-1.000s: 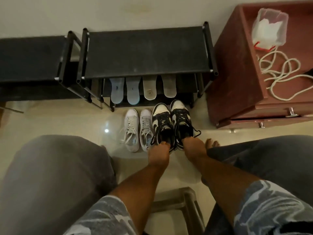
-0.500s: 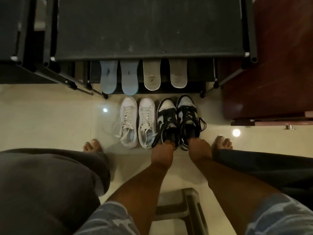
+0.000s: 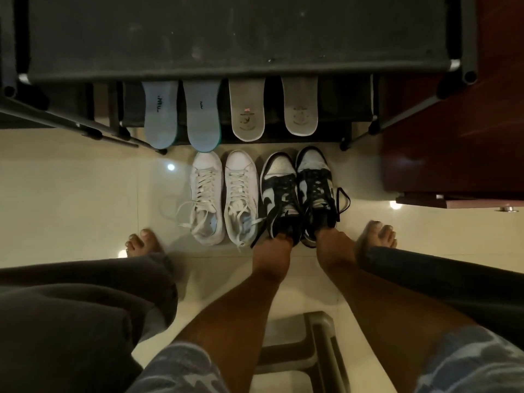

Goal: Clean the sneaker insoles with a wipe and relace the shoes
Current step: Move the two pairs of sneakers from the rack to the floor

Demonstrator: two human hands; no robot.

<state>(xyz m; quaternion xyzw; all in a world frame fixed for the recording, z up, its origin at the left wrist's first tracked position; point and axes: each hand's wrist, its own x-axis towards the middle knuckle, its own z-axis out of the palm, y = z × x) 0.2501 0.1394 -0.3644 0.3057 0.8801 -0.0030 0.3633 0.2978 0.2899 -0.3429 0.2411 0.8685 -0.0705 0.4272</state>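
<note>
Pale tile floor (image 3: 71,194): black-and-white sneakers (image 3: 297,194) at left hand (image 3: 272,251), right hand (image 3: 336,245); white sneakers (image 3: 224,194) just left; rack (image 3: 226,38) beyond.

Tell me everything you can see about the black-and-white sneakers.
The black-and-white sneakers are a leather-looking pair: white toes, dark panels, black laces threaded, one lace looping outward. They stand upright together on the floor, toes toward the shoe rack, beside the white sneakers. The left hand and right hand each reach into a heel opening.

free: floor (image 3: 85,194) left of white sneakers (image 3: 208,194) | blocked: rack (image 3: 226,38) ahead, cabinet (image 3: 453,151) right
</note>
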